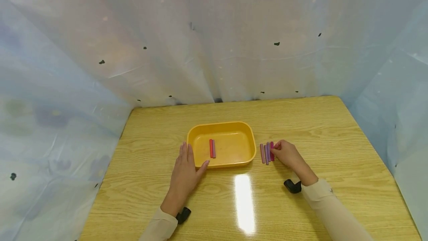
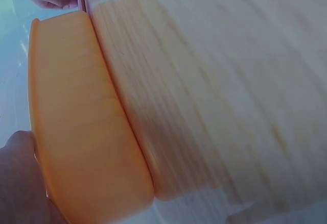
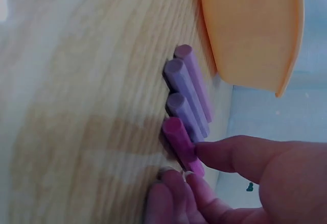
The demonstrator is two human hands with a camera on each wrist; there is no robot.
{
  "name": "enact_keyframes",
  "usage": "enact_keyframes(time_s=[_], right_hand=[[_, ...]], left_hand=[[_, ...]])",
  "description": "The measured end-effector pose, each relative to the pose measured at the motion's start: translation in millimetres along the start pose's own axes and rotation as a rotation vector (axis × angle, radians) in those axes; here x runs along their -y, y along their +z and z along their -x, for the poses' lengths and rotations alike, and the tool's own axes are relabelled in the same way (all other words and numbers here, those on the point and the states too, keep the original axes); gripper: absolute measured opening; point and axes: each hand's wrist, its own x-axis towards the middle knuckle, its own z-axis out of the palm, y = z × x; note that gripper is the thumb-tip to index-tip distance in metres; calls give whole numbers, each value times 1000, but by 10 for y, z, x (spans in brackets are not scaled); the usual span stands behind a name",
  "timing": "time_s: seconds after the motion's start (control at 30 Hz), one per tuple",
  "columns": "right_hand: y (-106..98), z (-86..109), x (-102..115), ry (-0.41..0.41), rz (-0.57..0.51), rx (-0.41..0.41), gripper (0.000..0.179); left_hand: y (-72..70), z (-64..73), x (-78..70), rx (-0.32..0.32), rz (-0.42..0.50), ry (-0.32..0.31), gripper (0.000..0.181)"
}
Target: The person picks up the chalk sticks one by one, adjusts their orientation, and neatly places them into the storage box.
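My left hand [image 1: 183,171] rests at the left front corner of a yellow plastic tray [image 1: 220,166], its fingers straight along the rim and the thumb at the front edge. Inside the tray a red crayon [image 1: 211,148] and a mauve crayon [image 1: 214,149] lie side by side. To the tray's right, my right hand [image 1: 290,156] pinches a magenta crayon [image 3: 178,134] between thumb and fingertips, low over the table. Beside it lie a purple crayon [image 3: 180,104], a longer lilac crayon [image 3: 185,83] and a pinkish-mauve crayon [image 3: 194,73], roughly parallel.
The wood-grain table [image 1: 150,129] carries the tray near its middle. A pale plastic sheet [image 1: 214,47] hangs behind the table and along both sides. Black wrist devices sit under both cuffs, and a bright reflection lies in front of the tray.
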Motion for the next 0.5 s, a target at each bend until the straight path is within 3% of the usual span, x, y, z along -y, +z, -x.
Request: enact_keyframes(time_s=[0.5], right_hand=[[-34, -90, 123, 45, 122, 72, 24]], left_hand=[[-9, 3, 4, -4, 14, -1, 96]])
